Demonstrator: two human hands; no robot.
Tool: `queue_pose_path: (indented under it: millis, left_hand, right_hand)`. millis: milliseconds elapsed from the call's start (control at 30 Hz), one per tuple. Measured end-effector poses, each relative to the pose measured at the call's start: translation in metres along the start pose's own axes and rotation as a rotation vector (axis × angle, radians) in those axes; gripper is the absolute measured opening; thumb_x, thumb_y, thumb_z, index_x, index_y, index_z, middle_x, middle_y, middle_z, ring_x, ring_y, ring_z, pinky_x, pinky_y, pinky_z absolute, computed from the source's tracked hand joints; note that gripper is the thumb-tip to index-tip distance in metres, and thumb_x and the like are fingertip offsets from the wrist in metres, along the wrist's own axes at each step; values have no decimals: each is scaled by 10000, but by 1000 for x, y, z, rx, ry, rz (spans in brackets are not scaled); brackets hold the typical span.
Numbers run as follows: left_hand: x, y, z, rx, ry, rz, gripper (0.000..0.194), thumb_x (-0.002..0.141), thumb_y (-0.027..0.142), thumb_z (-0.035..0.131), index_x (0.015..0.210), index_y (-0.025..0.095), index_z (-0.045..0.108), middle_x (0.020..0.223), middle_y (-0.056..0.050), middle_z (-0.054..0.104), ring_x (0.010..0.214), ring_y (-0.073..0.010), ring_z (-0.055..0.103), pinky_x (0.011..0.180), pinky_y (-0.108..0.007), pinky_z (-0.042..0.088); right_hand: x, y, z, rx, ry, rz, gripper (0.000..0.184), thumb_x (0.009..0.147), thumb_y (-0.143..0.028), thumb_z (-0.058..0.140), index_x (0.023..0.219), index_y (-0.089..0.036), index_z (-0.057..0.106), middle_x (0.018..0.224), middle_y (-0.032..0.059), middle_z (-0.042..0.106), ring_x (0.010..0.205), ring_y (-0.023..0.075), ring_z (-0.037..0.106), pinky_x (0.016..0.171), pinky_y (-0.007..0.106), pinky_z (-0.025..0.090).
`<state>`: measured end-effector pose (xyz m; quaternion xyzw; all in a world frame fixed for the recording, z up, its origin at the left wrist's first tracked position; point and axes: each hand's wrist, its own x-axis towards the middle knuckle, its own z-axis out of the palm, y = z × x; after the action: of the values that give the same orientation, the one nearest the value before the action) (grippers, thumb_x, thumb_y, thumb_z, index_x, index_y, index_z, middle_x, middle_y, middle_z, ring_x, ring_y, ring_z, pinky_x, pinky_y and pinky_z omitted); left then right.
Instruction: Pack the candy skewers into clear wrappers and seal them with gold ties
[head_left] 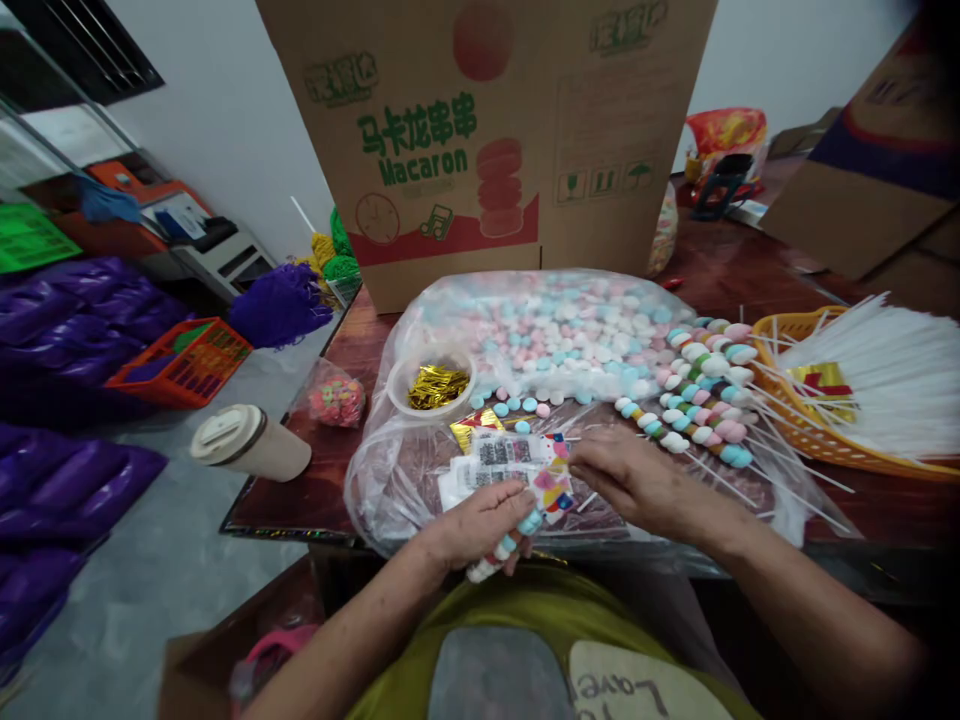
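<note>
My left hand (480,520) is closed around a skewer of pastel marshmallows (506,548), low at the table's front edge. My right hand (630,475) is to its right with thumb and fingers pinched together; what they grip is hidden. Between the hands is a colourful printed card (553,485). White labels with black print (506,450) lie just beyond my left hand, beside a gold and red packet (474,430). Behind them a white bowl (395,388) holds gold twist ties (439,386). Several finished marshmallow skewers (712,385) are piled beyond my right hand.
A large clear bag of loose marshmallows (570,330) lies before a tall cardboard box (495,90). At right, an orange basket (772,325) holds white sticks (885,390). A lidded cup (262,448) and small candy bag (335,397) are at the left edge.
</note>
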<state>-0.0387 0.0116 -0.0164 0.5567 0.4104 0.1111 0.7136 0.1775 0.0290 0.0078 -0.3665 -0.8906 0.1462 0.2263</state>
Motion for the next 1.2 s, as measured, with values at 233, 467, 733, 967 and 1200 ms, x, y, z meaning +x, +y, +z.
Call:
queue_pose_path:
  millis: [233,467,733,967,1200]
  left_hand:
    - [1,-5,-4,241,476,153,382,864,520,317,718,186,432,597,27,485,502,-98,463,453,-207,359]
    - [1,-12,-4,335,609,232,280,883,401,343,1034,188,446,786,-20,562,734,-151,537,647,-262,418]
    - [-10,2,-19,323,90,145,129,769,290,491,803,168,515,662,16,539,554,-99,481,520,-199,398]
    - [-5,0,-26,33,117,-120,146,766,258,401,689,172,491,571,27,487,460,-100,472,454,-221,404]
    - [-23,0,-52,393,-155,-5,165,779,234,432,645,170,503,531,24,514,464,-100,497,485,-215,422]
  right_hand:
    - [13,-3,39,486,145,405,339,839,-386,478,1084,-151,482,766,22,535,625,130,479,538,238,394]
    - [14,-43,89,1055,89,566,365,797,-528,485,702,-176,467,545,-58,431,438,67,373,401,194,302]
    - [21,-35,67,594,-24,457,247,845,-370,419,697,-183,482,498,-23,510,446,125,480,446,244,390]
    - [40,-43,37,-408,127,-330,352,838,-95,344,1132,-127,535,1171,140,571,1131,275,440,963,519,257]
    - [34,-43,86,-226,-174,-225,217,778,-56,402,835,-117,603,742,102,637,770,245,561,929,574,300]
